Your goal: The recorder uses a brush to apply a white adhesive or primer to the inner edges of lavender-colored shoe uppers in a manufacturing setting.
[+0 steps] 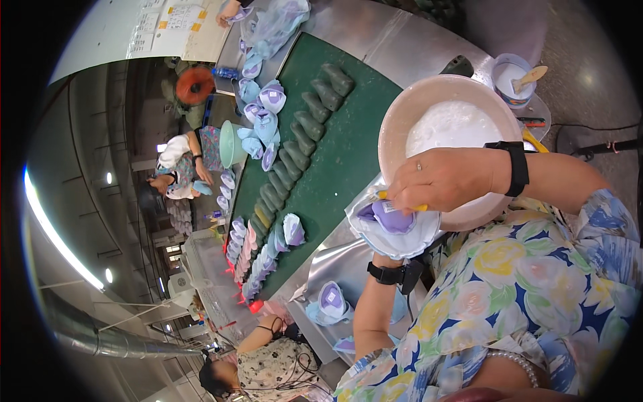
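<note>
My right hand (435, 179) is closed on a small yellow tool (420, 208), whose working end I cannot make out. It is over a purple and white shoe upper (393, 219), at the near rim of a wide pinkish basin (387, 127) of white liquid (455, 127). My left hand (384, 260) holds the upper from beneath; its fingers are mostly hidden behind the white lining. More blue and purple uppers (331, 299) lie on a metal tray by my left forearm.
A green conveyor belt (355, 157) carries a row of dark green shoe lasts (295, 155) and several uppers (293, 230). A white-filled pot (512, 79) with a wooden-handled brush (529, 78) stands beyond the basin. Co-workers (274, 352) sit at left.
</note>
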{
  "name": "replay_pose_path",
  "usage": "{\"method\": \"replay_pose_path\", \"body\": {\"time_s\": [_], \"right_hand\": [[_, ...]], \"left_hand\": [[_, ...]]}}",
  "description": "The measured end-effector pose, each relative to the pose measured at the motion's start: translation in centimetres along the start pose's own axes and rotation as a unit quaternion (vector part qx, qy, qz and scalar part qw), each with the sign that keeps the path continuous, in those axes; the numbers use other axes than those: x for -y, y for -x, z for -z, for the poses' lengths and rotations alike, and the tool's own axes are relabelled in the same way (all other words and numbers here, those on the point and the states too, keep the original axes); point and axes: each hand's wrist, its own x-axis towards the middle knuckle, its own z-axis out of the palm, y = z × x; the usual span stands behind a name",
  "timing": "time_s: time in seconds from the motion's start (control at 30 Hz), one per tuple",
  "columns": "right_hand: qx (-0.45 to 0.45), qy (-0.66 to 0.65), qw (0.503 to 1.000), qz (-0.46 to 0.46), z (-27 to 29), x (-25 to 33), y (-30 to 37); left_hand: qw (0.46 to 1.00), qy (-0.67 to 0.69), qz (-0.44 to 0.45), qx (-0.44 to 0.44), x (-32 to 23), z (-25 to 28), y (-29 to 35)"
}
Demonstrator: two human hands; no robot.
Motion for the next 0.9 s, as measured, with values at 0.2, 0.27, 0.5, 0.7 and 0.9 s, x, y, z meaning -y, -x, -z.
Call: {"method": "replay_pose_path", "body": {"time_s": [0.2,0.27,0.5,0.7,0.9], "right_hand": [[0.033,0.001,0.995,-0.092,0.7,-0.3,0.5],[0.046,0.009,0.993,-0.110,1.0,-0.4,0.4],[0.061,-0.024,0.973,-0.223,1.6,-0.5,-0.3],[0.066,-0.082,0.932,-0.347,2.4,-2.2,-0.8],[0.016,-0.024,0.944,-0.329,3.6,-1.3,0.2]], "left_hand": [[0.971,0.226,0.039,-0.074,-0.5,1.6,-0.7],[0.968,0.245,-0.010,0.054,-1.4,0.7,-1.8],[0.939,0.337,0.046,-0.053,-4.1,-2.1,-2.8],[0.958,0.237,0.039,-0.158,-4.1,-2.4,-2.7],[0.977,0.162,0.043,-0.135,-5.9,-0.6,-2.7]]}}
